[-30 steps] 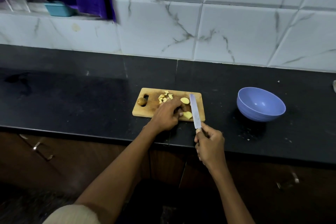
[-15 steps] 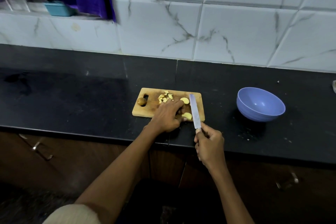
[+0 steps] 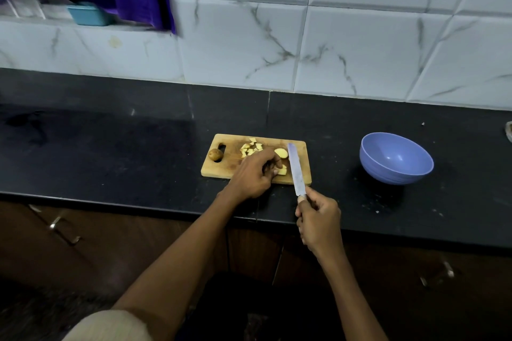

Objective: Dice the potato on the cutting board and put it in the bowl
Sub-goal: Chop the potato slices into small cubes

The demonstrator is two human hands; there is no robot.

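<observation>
From the head view, the left hand [image 3: 253, 174] rests on the board [image 3: 221, 170], its fingers curled down on a potato piece [image 3: 282, 171] near the front edge, pinning it. The right hand [image 3: 318, 219] grips the handle of the knife [image 3: 296, 171], fingers wrapped tight round it; the blade runs front to back across the board's right side, just beside the held piece on its right, tip toward the wall. So the piece lies just left of the blade, and the left fingertips sit close to the edge, which is the risk in the next cut, I judge. A slice [image 3: 280, 153] lies just behind the held piece, a heap of dice [image 3: 250, 148] further back and to the left, and a brown end piece [image 3: 215, 154] by the board's handle hole. The bowl [image 3: 396, 158] stands well to the right on the dark counter [image 3: 110, 152], nearer the knife hand, with nothing between; no dice show inside it
</observation>
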